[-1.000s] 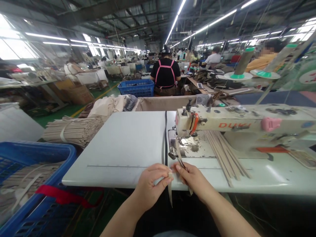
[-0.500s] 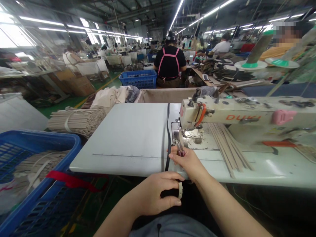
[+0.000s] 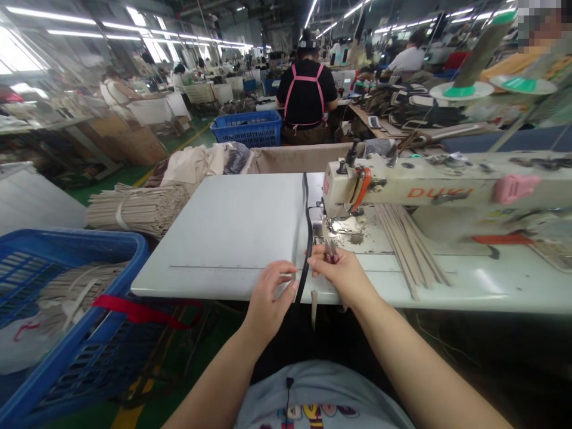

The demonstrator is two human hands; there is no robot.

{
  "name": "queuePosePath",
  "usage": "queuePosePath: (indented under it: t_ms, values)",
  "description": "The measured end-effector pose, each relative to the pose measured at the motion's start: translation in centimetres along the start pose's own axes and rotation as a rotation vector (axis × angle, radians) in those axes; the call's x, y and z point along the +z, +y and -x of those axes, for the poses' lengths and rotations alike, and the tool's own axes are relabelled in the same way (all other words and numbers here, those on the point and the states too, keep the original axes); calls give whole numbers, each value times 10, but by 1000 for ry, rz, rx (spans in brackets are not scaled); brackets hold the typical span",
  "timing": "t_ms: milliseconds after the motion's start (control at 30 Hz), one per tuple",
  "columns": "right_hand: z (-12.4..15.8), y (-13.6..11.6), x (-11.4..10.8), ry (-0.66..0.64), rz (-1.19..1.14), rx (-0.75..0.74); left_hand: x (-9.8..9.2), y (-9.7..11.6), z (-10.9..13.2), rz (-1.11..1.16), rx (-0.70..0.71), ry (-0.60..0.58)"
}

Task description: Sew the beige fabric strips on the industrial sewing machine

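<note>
1. Here's the right hand (image 3: 346, 275), fingers curled round the snips (image 3: 331, 257), two blades poking up past the fingers, away from the wrist.
2. Over to the left hand (image 3: 272, 290): low, just left of the black strip (image 3: 309, 229), thumb and fingertips bent toward each other with little room between; whether anything thin is pinched there, I can't tell.
3. That black strip runs between the hands, from well beyond them down to the near edge of the table (image 3: 232, 226); right fingertips touching it or just beside it, hard to say which.
4. It lies in a gentle curve, so I'd call it light and bendy; a pinch by the left fingertips should do.
5. The snips look small, stiff and probably sharp: dark red handles are the place to grip.
6. Below the right hand, a pale strip (image 3: 314, 310) hangs at the table edge, thin and likely soft, best taken flat.
7. More loose strips (image 3: 413, 256) fan out to that hand's right; the machine (image 3: 388, 185) stands just beyond.
</note>
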State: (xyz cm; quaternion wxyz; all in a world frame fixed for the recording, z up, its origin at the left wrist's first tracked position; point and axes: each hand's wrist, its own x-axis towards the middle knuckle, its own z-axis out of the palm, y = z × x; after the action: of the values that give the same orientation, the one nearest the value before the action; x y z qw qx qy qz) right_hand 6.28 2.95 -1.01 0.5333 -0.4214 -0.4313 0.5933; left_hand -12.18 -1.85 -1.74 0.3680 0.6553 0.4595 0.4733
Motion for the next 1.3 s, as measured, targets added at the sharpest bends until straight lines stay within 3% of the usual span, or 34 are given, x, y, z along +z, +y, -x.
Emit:
queuePosePath:
  t_ms: [67,133,300,533,733,900,1133,1300]
  values:
    - [1,-5,1,-17,-12,-4,8,-10,-2,145,-100,-35]
    - [0,-7,2,-40,-15,-2,14,-11,-6,264,-169,-152]
    - [2,-10,0,-134,102,-44,19,5,-18,282,-255,-250]
    - [25,-13,-26,-99,806,-321,11,5,-29,231,-239,-59]
    - [42,0,-41,-248,854,-270,7,4,-31,114,-224,4]
    - [43,3,-40,-229,977,-171,10,8,-31,110,-204,-8]
    - [42,-1,-29,-253,1055,-201,12,10,-29,103,-201,-36]
    - [44,-5,-35,-241,989,-193,10,10,-27,140,-205,-27]
